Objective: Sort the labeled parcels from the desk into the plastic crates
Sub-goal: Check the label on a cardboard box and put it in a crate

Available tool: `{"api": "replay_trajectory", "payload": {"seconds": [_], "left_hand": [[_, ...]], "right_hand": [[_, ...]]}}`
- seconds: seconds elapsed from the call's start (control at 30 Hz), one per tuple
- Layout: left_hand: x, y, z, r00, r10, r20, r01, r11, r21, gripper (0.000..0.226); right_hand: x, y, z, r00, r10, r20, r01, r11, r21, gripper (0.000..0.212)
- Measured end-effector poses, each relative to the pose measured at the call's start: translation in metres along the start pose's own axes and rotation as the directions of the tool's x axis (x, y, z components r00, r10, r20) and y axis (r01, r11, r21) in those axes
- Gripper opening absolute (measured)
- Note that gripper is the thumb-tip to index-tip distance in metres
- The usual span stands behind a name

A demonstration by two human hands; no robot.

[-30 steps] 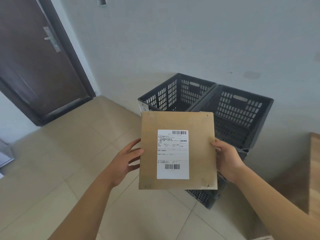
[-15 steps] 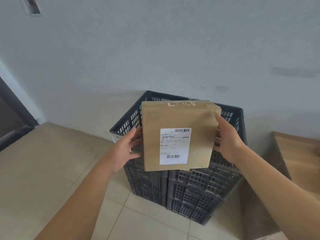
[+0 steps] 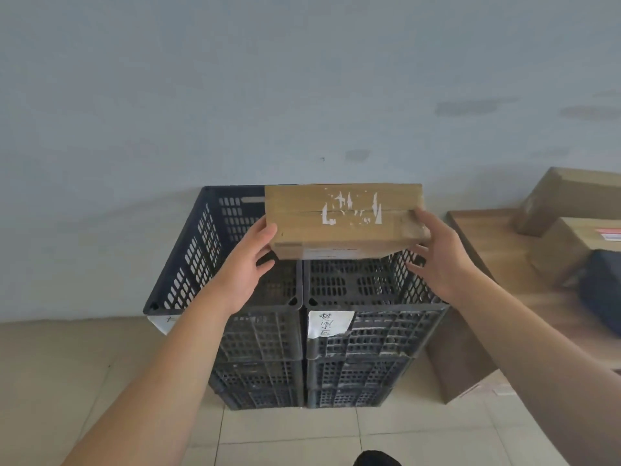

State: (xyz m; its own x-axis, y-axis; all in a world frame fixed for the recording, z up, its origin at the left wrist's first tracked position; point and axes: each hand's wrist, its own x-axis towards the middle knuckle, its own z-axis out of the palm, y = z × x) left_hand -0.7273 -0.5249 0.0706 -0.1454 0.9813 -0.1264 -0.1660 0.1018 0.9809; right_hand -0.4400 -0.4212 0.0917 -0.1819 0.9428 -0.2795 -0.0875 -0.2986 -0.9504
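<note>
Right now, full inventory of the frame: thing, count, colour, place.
held parcel: 1, brown cardboard with torn white tape residue, over the top crates, mostly above the right one
plastic crates: 2 stacks side by side, black, against the wall; handwritten white tag on each top crate
desk: 1, wood, right of the crates
cardboard boxes on desk: 2, brown, far right
dark bag: 1, dark blue-black, on desk at right edge
floor: beige tiles
wall: pale grey
left hand: grips the parcel's left end
right hand: grips the parcel's right end
</note>
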Motion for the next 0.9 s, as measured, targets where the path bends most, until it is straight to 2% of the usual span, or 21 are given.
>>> {"api": "replay_trajectory", "payload": {"seconds": [0.1, 0.2, 0.23, 0.27, 0.33, 0.43, 0.6, 0.77, 0.9], "left_hand": [[0.029, -0.002, 0.008, 0.997, 0.026, 0.072, -0.03, 0.998, 0.053, 0.065], [0.061, -0.007, 0.018, 0.992, 0.092, 0.09, -0.103, 0.987, 0.125, 0.1], [0.072, -0.009, 0.022, 0.992, 0.105, 0.071, -0.115, 0.981, 0.155, 0.106], [0.083, -0.01, 0.026, 0.993, 0.108, 0.041, -0.114, 0.977, 0.178, 0.104], [0.107, -0.012, 0.037, 0.991, 0.127, -0.033, -0.119, 0.977, 0.179, 0.078], [0.143, -0.017, 0.057, 0.978, 0.145, -0.152, -0.121, 0.98, 0.157, 0.045], [0.201, -0.021, 0.085, 0.914, 0.101, -0.392, -0.078, 0.994, 0.075, 0.025], [0.24, -0.044, 0.101, 0.862, -0.019, -0.507, 0.063, 0.996, 0.07, 0.027], [0.249, -0.079, 0.109, 0.874, -0.165, -0.456, 0.243, 0.963, 0.116, 0.039]], "right_hand": [[0.014, -0.001, -0.012, 0.999, -0.014, -0.043, 0.014, 1.0, -0.011, 0.07], [0.037, -0.002, -0.027, 0.994, -0.085, -0.068, 0.086, 0.996, 0.01, 0.072], [0.046, -0.002, -0.032, 0.99, -0.119, -0.071, 0.12, 0.993, 0.009, 0.075], [0.056, -0.002, -0.037, 0.986, -0.152, -0.074, 0.152, 0.988, -0.006, 0.077], [0.077, -0.002, -0.046, 0.979, -0.194, -0.06, 0.192, 0.981, -0.036, 0.073], [0.116, 0.001, -0.057, 0.973, -0.221, -0.074, 0.217, 0.975, -0.051, 0.051], [0.175, 0.008, -0.066, 0.975, -0.175, -0.138, 0.172, 0.985, -0.028, 0.029], [0.21, 0.016, -0.069, 0.987, -0.128, -0.099, 0.124, 0.991, -0.049, 0.036], [0.233, 0.039, -0.075, 0.995, 0.021, -0.1, -0.038, 0.985, -0.17, 0.042]]}}
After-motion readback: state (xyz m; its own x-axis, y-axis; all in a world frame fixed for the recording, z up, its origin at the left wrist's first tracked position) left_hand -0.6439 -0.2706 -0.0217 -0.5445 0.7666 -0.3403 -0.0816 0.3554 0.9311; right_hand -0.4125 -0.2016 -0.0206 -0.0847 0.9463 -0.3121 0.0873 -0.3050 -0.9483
